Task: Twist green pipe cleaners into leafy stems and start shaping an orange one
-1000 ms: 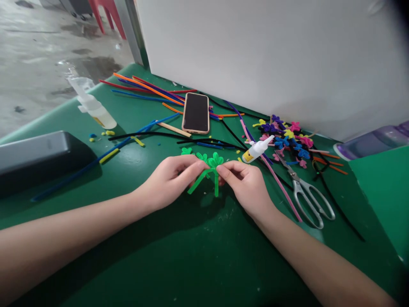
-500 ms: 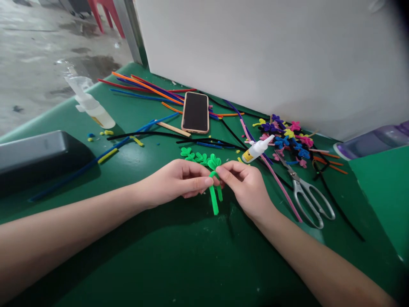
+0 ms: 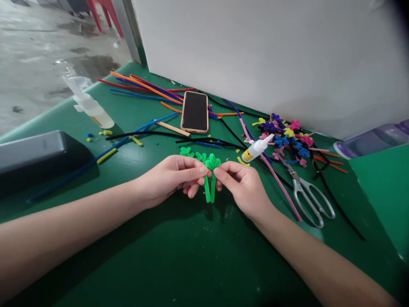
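Note:
Both hands pinch a bright green pipe-cleaner piece [image 3: 211, 179] over the green table [image 3: 179, 256]. It has a looped clover top and two stems hanging side by side toward me. My left hand [image 3: 174, 177] grips it from the left with thumb and forefinger closed. From the right, my right hand [image 3: 239, 183] pinches the same spot just under the loops. Two more green looped shapes [image 3: 191, 153] lie on the table just behind my fingers.
A phone [image 3: 194, 111] lies face up among long coloured pipe cleaners [image 3: 143, 87]. A small glue bottle [image 3: 257, 148], a heap of small coloured flowers [image 3: 286, 135] and scissors [image 3: 308, 198] are at right. A spray bottle [image 3: 87, 104] and a dark box [image 3: 35, 153] are at left. A white wall panel [image 3: 271, 55] stands behind.
The two green stems, splayed apart a second ago, have been brought together and now hang parallel. Both hands stayed in place, fingers shifting on the piece.

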`<state>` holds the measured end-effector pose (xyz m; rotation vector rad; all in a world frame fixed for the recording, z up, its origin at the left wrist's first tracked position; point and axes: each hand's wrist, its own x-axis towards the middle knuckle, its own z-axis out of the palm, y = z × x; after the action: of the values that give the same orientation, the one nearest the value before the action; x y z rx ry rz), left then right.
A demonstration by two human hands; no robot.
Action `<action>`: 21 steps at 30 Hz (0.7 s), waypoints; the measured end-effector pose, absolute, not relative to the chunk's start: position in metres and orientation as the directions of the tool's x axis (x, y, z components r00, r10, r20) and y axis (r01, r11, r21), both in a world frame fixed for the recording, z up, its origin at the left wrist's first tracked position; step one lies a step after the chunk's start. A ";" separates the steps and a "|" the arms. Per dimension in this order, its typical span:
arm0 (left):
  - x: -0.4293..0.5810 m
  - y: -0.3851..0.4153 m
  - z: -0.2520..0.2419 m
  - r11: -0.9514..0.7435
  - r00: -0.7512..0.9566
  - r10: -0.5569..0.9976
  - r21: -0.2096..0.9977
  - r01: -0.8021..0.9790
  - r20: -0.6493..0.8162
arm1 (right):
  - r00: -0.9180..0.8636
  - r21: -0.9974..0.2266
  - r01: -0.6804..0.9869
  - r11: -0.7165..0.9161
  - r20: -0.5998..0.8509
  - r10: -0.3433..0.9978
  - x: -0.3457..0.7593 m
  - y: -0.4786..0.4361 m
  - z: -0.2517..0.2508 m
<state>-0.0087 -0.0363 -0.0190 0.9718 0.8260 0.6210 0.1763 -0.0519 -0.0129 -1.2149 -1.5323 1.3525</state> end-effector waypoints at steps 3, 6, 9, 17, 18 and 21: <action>-0.008 -0.036 -0.018 0.452 0.541 0.766 0.889 -0.072 -0.346 | -0.260 -0.990 0.137 -0.045 -0.079 0.962 0.175 -0.053 -0.014; -0.007 -0.036 -0.017 0.466 0.540 0.765 0.880 -0.089 -0.350 | -0.251 -0.991 0.110 -0.074 -0.100 0.963 0.175 -0.054 -0.015; -0.006 -0.036 -0.017 0.469 0.519 0.777 0.878 -0.100 -0.356 | -0.253 -0.989 0.123 -0.081 -0.110 0.961 0.175 -0.053 -0.016; -0.005 -0.039 -0.018 0.455 0.491 0.799 0.883 -0.115 -0.348 | -0.272 -0.990 0.087 -0.114 -0.133 0.953 0.175 -0.054 -0.017; -0.005 -0.039 -0.018 0.449 0.485 0.804 0.886 -0.114 -0.345 | -0.271 -0.990 0.076 -0.120 -0.136 0.953 0.175 -0.054 -0.017; -0.005 -0.039 -0.018 0.431 0.473 0.816 0.895 -0.113 -0.332 | -0.277 -0.988 0.059 -0.146 -0.157 0.948 0.175 -0.054 -0.018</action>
<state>-0.0050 -0.0389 -0.0180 0.9469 0.8912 0.6867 0.1755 -0.0542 -0.0181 -1.2037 -1.3710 1.5185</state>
